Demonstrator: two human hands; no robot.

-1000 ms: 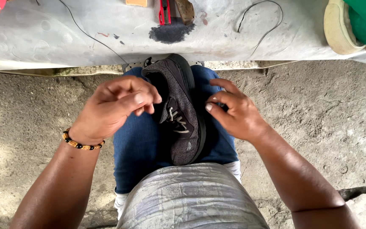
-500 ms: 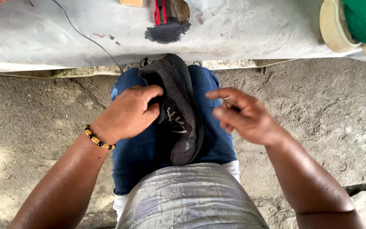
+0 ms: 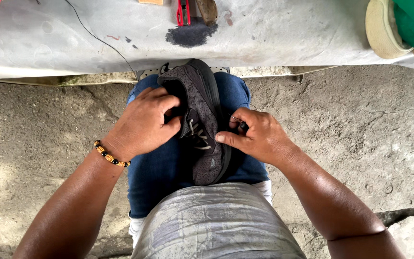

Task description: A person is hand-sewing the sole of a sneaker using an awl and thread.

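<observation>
On the lap, black shoe (image 3: 202, 124) lying lengthwise, toe toward body

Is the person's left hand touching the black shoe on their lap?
Touching. The head view shows the left hand gripping the black shoe at its opening, fingers curled over the edge with no gap.

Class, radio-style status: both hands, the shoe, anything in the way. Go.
Left hand gripping the shoe at its opening. Right hand pinching a small tool, probably a needle, against shoe's side. Shoe held on lap. Nothing obstructing.
</observation>
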